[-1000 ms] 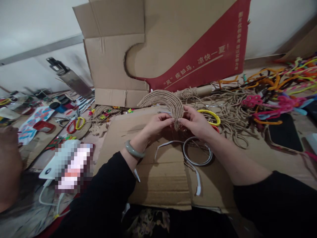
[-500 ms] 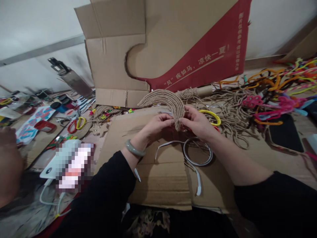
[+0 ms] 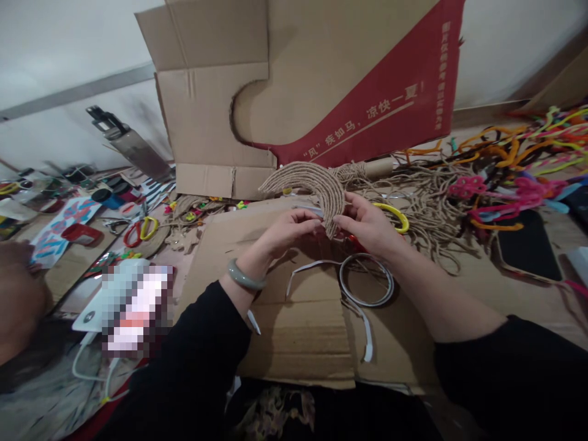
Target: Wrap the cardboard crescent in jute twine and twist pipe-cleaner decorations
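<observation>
A curved, crescent-shaped piece of coiled brown twine [image 3: 316, 182] is held up over the cardboard sheet [image 3: 298, 324]. My right hand [image 3: 370, 226] pinches its lower end between thumb and fingers. Just left of that end, my left hand [image 3: 291, 233] has its thumb and fingers pressed together; what lies between them is too small to make out. Below my right hand a ring of white tape [image 3: 366, 305] lies on the cardboard, a loose white strip beside it. Yellow-handled scissors [image 3: 395, 215] are partly hidden behind my right hand.
A large cardboard piece [image 3: 220, 122] stands upright at the back. Loose twine [image 3: 427, 214], pipe cleaners [image 3: 514, 150] and a dark phone [image 3: 528, 245] lie right. Left are a bottle [image 3: 138, 150], red-yellow scissors [image 3: 140, 231], a white power bank [image 3: 94, 309] and another person's hand [image 3: 21, 294].
The twine crescent has shifted and tilted slightly in my right hand's hold. My left hand has moved a little left. The other person's hand at the far left has moved slightly.
</observation>
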Demonstrator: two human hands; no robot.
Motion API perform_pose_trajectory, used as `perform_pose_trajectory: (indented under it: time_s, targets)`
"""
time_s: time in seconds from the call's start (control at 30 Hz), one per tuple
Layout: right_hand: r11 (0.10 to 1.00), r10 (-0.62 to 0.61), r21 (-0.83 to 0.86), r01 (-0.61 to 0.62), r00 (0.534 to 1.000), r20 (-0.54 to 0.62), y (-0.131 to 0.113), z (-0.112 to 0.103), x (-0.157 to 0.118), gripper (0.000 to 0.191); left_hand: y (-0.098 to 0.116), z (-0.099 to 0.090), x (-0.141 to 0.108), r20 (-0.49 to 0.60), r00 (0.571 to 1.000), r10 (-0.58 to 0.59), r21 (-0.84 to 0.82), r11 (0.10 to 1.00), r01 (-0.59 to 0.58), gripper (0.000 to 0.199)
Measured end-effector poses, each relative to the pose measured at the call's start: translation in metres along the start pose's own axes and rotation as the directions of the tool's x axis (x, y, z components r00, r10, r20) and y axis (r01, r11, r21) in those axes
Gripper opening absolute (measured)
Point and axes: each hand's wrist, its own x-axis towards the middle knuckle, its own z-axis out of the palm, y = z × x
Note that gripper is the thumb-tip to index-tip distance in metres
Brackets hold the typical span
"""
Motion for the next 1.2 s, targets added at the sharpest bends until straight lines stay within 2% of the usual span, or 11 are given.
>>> perform_pose_trajectory:
  time_s: [0.2, 0.53, 0.83, 1.07, 1.2]
  targets:
    - [0.999, -0.012, -0.032, 0.013, 0.999, 0.036, 0.0000, 0.0025, -0.0016, 0.053, -0.0013, 0.0037, 0.0013, -0.037, 0.997, 0.066, 0.027, 0.998, -0.065, 0.027]
    - [0.999, -0.032, -0.014, 0.032, 0.998, 0.048, 0.0018, 0.0011, -0.0007, 0.053, -0.0018, 0.0044, 0.0006, -0.008, 1.000, 0.001, -0.046, 0.999, -0.001, 0.023]
    - [0.999, -0.026, -0.018, 0.026, 0.999, 0.046, 0.0010, 0.0008, -0.0009, 0.050, -0.0033, 0.0069, 0.0019, -0.018, 1.000, 0.019, -0.080, 0.997, -0.020, 0.023]
    - [1.000, -0.016, -0.006, 0.016, 1.000, 0.026, 0.0013, -0.0005, -0.0005, 0.053, -0.0014, 0.0033, 0.0007, 0.041, 0.999, -0.033, -0.073, 0.997, 0.036, 0.022]
    - [0.999, -0.031, -0.014, 0.031, 0.999, 0.040, 0.0012, -0.0007, 0.0004, 0.051, -0.0018, 0.0011, 0.0007, 0.079, 0.997, -0.019, -0.052, 0.998, 0.023, 0.024]
